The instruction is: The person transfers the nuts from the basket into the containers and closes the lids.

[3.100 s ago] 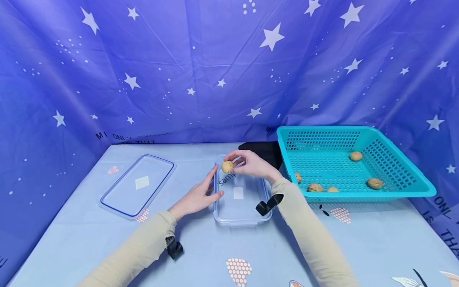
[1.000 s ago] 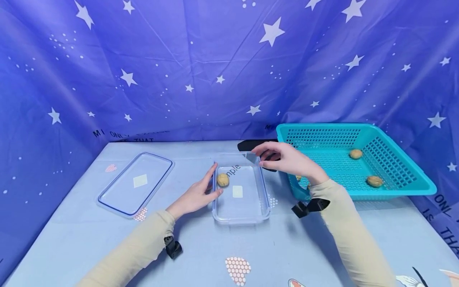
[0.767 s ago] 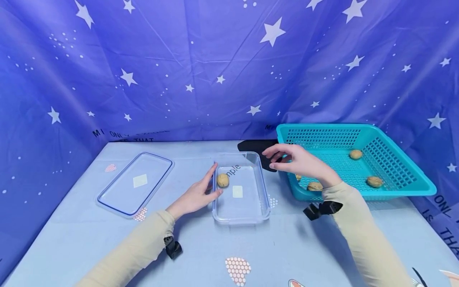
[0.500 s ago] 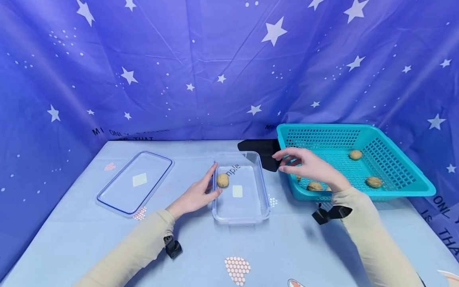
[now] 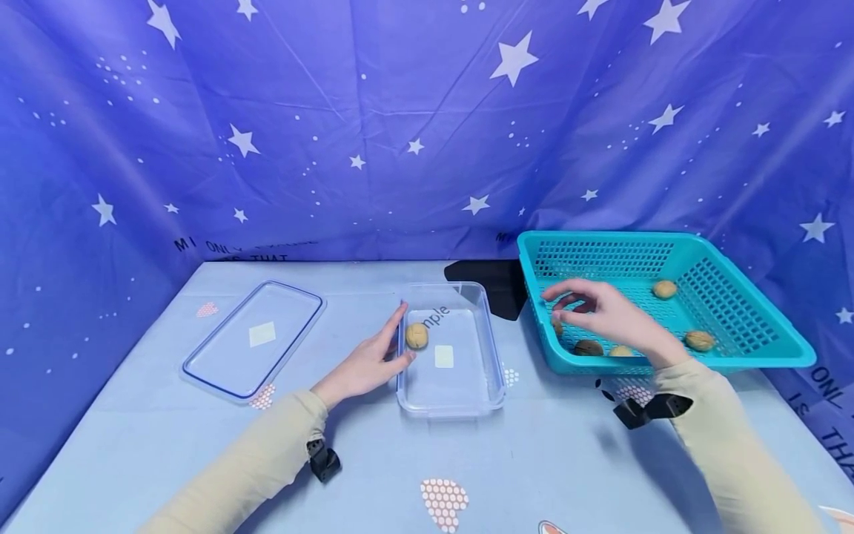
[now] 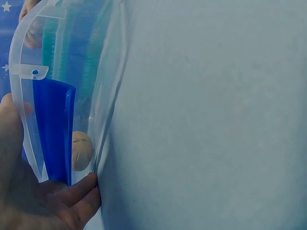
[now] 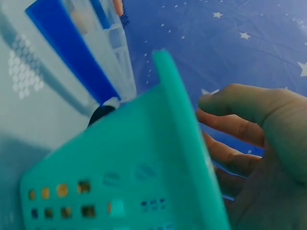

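Observation:
My left hand (image 5: 363, 366) rests against the left side of a clear plastic food container (image 5: 467, 386). In the left wrist view its thumb lies at the rim and its fingers (image 6: 84, 194) touch the outer wall. A walnut (image 5: 416, 336) lies inside the container by the left wall. Over the left end of a turquoise basket (image 5: 680, 363) is my right hand (image 5: 603, 315), thumb and fingers apart, nothing showing between them. Just below its fingertips is a walnut (image 5: 557, 328); a dark, shaded walnut (image 5: 588, 348) lies close by.
More walnuts, including one far walnut (image 5: 664, 289) and one at the right (image 5: 699, 340), lie in the basket. A blue-edged clear lid (image 5: 230, 360) lies at the left. Behind, a black flat thing (image 5: 503, 285) sits between container and basket. A blue starry curtain (image 5: 373, 185) encloses the table.
The right hand has let go of a walnut, which now lies in the container, and has moved right from the container to over the basket. The left hand has stayed in place.

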Tool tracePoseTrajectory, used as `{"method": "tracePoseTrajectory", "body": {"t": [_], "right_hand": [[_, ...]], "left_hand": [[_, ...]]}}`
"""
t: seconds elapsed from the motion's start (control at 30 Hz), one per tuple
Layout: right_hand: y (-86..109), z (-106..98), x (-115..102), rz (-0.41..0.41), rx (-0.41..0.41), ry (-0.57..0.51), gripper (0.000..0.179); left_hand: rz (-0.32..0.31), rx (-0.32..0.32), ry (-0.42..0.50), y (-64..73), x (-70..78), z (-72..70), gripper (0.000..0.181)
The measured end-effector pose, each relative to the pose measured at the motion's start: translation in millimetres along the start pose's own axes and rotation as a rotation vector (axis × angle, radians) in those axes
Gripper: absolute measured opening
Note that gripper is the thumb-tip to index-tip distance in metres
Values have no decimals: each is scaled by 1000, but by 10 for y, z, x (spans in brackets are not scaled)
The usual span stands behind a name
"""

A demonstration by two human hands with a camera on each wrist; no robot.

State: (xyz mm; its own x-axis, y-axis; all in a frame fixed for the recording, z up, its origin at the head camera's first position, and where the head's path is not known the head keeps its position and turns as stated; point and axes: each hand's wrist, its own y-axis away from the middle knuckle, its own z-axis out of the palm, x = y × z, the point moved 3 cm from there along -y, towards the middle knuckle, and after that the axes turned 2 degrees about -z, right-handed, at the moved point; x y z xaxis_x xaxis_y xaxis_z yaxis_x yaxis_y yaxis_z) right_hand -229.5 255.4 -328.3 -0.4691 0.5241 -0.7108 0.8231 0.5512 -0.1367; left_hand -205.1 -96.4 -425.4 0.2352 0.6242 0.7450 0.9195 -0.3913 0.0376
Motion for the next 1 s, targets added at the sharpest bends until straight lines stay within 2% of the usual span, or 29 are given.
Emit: {"method": "tracePoseTrajectory", "body": {"t": [0.17, 0.37, 0.5, 0.73, 1.0], "right_hand": [[63, 5, 109, 4, -54, -11, 24], [112, 14, 253, 88, -154, -37, 13], [133, 31, 325, 139, -225, -71, 19], [141, 70, 422, 242, -294, -140, 34], [104, 100, 504, 284, -406, -227, 46]], "left_hand": [[0, -1, 3, -4, -7, 7, 83], [5, -1, 2, -5, 12, -1, 82], [5, -7, 1, -11, 15, -4, 83], [5, -13, -8, -18, -2, 8, 83], [1, -5, 4, -6, -1, 2, 83]]}}
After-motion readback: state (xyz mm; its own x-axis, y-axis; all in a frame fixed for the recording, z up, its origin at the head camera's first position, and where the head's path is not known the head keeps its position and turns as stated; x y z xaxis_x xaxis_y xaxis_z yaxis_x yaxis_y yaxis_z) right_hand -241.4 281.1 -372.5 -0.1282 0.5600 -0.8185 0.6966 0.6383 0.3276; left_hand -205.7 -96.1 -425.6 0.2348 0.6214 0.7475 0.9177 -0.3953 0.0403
